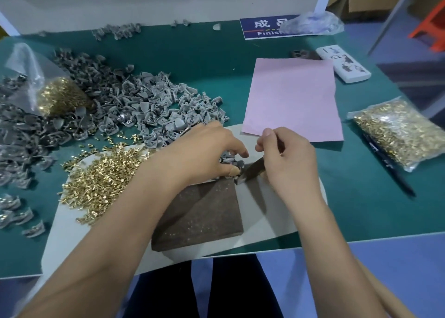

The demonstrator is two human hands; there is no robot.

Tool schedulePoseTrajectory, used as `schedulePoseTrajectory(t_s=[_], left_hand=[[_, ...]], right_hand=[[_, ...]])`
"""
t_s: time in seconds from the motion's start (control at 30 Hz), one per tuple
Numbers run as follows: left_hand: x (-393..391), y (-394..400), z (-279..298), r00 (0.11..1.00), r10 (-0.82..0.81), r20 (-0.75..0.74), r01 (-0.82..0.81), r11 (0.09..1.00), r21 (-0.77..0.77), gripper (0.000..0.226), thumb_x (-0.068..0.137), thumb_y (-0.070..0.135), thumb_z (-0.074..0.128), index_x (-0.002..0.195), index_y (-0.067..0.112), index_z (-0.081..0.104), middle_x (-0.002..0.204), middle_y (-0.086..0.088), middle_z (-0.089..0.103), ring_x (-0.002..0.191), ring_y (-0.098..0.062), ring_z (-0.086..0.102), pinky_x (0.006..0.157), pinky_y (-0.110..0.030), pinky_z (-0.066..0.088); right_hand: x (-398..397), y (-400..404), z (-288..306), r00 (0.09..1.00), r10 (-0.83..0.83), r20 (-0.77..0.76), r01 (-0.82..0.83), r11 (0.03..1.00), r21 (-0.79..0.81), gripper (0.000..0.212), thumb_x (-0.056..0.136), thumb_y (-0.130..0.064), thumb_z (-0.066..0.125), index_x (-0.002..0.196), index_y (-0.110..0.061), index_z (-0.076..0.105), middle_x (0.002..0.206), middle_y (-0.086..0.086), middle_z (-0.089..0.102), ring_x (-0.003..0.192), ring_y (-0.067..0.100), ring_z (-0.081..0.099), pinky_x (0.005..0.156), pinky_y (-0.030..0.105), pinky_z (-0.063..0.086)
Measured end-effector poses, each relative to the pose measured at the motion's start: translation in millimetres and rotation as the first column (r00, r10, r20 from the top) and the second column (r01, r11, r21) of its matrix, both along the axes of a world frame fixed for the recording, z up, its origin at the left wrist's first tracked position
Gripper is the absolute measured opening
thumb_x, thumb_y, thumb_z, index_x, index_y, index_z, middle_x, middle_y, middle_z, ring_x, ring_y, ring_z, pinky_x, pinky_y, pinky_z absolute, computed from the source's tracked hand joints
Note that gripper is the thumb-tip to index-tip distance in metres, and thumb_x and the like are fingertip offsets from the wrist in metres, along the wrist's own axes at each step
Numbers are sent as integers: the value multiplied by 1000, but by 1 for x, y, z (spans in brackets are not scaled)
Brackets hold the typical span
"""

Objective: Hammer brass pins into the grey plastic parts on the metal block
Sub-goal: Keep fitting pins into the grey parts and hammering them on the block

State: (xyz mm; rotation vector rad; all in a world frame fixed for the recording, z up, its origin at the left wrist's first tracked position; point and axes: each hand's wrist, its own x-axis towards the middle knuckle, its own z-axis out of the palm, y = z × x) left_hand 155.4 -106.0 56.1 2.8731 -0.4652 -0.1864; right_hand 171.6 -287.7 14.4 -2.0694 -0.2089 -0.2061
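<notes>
Green-topped bench (216, 60) under a white shelf frame, white mat on it in front of the person. Metal block (197, 211) sits on the mat, just below both hands. Left hand (204, 154) curled over a small cluster of grey plastic parts (231, 161) at the block's far edge, fingertips pinching and steadying them. Right hand (289, 158) wrapped round the handle of a small hammer (252, 170), head low and just beside the parts, touching or nearly, cannot tell which. Loose brass pins (103, 175) heaped on the mat left of the left hand; big pile of unworked grey parts (144, 105) beyond it. Pink sheet (291, 98) beyond the right hand, bagged pins (399, 132) well to its right, a pen beside the bag.

Step in hand looks like tapping a pin home. To do it well: keep the part flat on the block so the blow has solid backing, pin upright in its hole, left fingertips clear of the head's path, short light taps from the wrist, not a swing. Whether a pin is seated already is hidden by the fingers
</notes>
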Motion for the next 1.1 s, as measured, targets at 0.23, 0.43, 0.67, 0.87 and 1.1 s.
schedulePoseTrajectory(t_s=[0.23, 0.43, 0.67, 0.87, 1.1], left_hand=[[6, -6, -2, 1000, 25, -9, -25, 1000, 18, 14, 86, 33, 76, 99, 36, 72, 92, 15, 66, 102, -13, 49, 89, -34, 41], [-5, -2, 2, 991, 84, 107, -73, 992, -106, 9, 91, 35, 71, 99, 35, 69, 96, 13, 63, 99, -13, 51, 91, -42, 45], [-27, 0, 0, 996, 87, 20, -81, 973, -217, 23, 102, 23, 45, 114, 34, 60, 106, 16, 59, 106, -8, 51, 96, -37, 45], [-41, 3, 3, 983, 182, -11, -174, 920, -350, 43, 104, 15, 38, 145, 21, 48, 116, 10, 51, 117, -4, 44, 99, -14, 32], [-120, 22, 6, 929, 365, -63, -269, 546, -794, 15, 92, 31, 70, 107, 36, 68, 107, 17, 74, 109, -1, 67, 99, -32, 48]], right_hand=[[-8, 2, -7, 1000, -16, 5, 16, 996, 83, 31, 105, -30, 48, 83, -18, 66, 78, -3, 69, 76, 13, 61, 70, 31, 46], [-8, 2, -7, 1000, 2, -4, -2, 998, 57, 32, 106, -29, 47, 84, -14, 65, 79, -1, 68, 76, 17, 60, 73, 41, 47], [-8, 3, -8, 999, 28, 24, -28, 999, 24, 31, 106, -28, 49, 84, -14, 66, 78, -1, 69, 76, 17, 61, 72, 39, 49], [-11, 3, -4, 999, 32, 22, -33, 999, 31, 30, 106, -26, 49, 87, -12, 67, 82, 1, 69, 79, 19, 61, 76, 40, 50], [-38, 7, 25, 980, 187, -60, -171, 963, 210, 19, 99, -18, 64, 91, -25, 79, 76, -6, 74, 69, 9, 67, 68, 29, 55]])
